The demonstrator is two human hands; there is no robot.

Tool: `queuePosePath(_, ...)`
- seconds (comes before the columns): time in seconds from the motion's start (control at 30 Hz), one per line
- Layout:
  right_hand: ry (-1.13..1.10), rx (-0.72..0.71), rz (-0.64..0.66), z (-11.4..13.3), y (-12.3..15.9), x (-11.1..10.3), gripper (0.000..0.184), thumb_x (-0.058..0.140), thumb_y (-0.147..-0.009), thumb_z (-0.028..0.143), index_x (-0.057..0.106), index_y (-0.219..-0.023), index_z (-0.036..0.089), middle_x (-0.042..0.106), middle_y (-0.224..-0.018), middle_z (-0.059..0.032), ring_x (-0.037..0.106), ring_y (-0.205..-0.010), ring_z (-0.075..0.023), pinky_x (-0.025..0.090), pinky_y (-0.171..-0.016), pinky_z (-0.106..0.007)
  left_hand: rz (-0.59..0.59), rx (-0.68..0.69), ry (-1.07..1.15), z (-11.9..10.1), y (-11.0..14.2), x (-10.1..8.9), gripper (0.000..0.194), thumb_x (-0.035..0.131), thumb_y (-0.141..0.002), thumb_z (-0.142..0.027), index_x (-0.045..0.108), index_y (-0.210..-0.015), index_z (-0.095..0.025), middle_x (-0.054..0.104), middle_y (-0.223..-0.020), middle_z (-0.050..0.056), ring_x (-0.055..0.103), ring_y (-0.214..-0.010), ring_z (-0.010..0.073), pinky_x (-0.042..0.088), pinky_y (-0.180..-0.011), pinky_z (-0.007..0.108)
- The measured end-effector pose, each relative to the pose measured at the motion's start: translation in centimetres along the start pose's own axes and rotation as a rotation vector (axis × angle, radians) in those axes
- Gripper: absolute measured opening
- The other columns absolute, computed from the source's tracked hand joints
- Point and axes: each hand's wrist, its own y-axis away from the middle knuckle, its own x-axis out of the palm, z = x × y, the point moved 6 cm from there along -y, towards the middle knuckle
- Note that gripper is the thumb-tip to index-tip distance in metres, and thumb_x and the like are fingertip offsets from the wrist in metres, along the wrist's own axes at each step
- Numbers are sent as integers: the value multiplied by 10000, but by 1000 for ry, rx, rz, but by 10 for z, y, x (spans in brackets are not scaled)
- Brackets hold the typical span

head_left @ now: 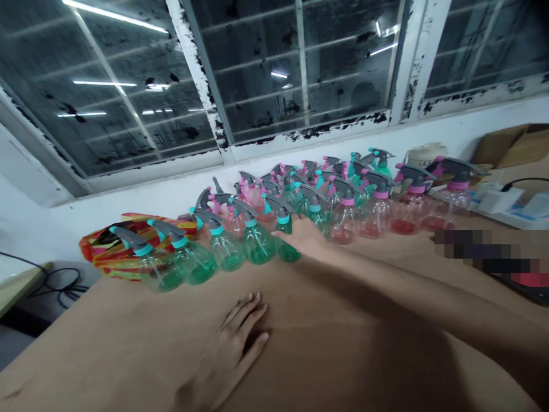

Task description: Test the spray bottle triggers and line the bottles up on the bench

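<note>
My right hand (305, 236) reaches across the table to a spray bottle (286, 250) with green liquid, a turquoise collar and a grey trigger head. The thumb lies over the front of this bottle and the fingers close round its far side, partly hidden. More green spray bottles (257, 243) stand in a row to its left. On the right, a row of spray bottles (345, 223) has pink collars and red liquid. My left hand (235, 337) rests open and empty on the brown tabletop (141, 343), its fingers apart, nearer to me than the bottles.
Many more spray bottles (295, 177) crowd behind the front row, against the wall. An orange and yellow plastic bag (115, 266) lies at the left end. To the right are a cardboard box (510, 146), a white power adapter (493, 197) and a blurred dark item (484, 257).
</note>
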Motion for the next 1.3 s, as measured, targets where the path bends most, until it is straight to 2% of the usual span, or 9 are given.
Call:
queuePosePath(0.17,101,-104,18,12,37,-16,648,574,-762,621,644,-1073,57,652,-964,-251,650,-778,-359,497,-617,-471,-52,-136,118,4,-17,0,528,482,-954,-405,299,-1433,-275,455,-1424,80,444,-1290,280,370,-1049,524)
queuePosePath(0.3,138,-153,92,11,81,-43,618,561,-684,733,712,-855,159,665,-752,-161,627,-641,-312,485,-563,-460,-81,-156,363,-7,-42,6,791,601,-870,-477,141,-1483,-279,349,-1490,121,378,-1329,333,350,-1046,569)
queuePosePath(0.4,-99,-253,221,4,110,-67,533,624,-694,670,666,-1068,293,664,-920,-92,633,-812,-283,521,-675,-428,9,-44,576,-37,-60,10,842,678,-813,-469,181,-1470,-290,350,-1493,95,359,-1344,315,350,-1063,531)
queuePosePath(0.5,-315,-298,335,-7,126,-85,489,682,-722,553,596,-1176,390,625,-1082,-49,589,-1007,-272,523,-812,-424,70,44,630,-69,-72,12,784,716,-785,-444,291,-1428,-302,423,-1447,69,405,-1313,316,364,-1052,524)
queuePosePath(0.63,-449,-288,372,-26,127,-92,509,720,-724,453,566,-1206,400,597,-1185,-33,507,-1187,-275,437,-988,-476,107,104,666,-97,-85,17,731,735,-775,-448,356,-1385,-314,462,-1416,39,438,-1290,283,383,-1043,483)
queuePosePath(0.8,-827,-186,409,-43,119,-93,560,735,-714,317,526,-1227,400,614,-1243,-21,607,-1113,-242,514,-912,-409,149,128,610,-112,-102,21,782,733,-764,-461,338,-1421,-305,463,-1416,63,430,-1290,317,374,-1031,523)
queuePosePath(0.93,-786,-368,443,-32,115,-95,520,675,-759,208,559,-1248,341,605,-1289,-29,548,-1207,-237,434,-1019,-425,152,228,544,-120,-110,20,883,752,-743,-471,275,-1461,-281,453,-1424,73,422,-1291,319,334,-1057,514)
queuePosePath(1.1,-833,-407,451,-26,106,-90,521,538,-749,76,606,-1207,315,662,-1198,-21,620,-1101,-210,488,-952,-388,165,237,395,-107,-105,29,916,690,-773,-556,218,-1481,-216,409,-1452,111,379,-1317,314,284,-1089,506)
queuePosePath(1.3,-705,-485,282,-28,94,-91,424,514,-747,93,660,-1084,304,696,-1027,-9,662,-908,-187,531,-822,-342,169,156,161,-73,-91,37,816,586,-838,-577,242,-1473,-197,322,-1506,115,283,-1375,314,259,-1097,529)
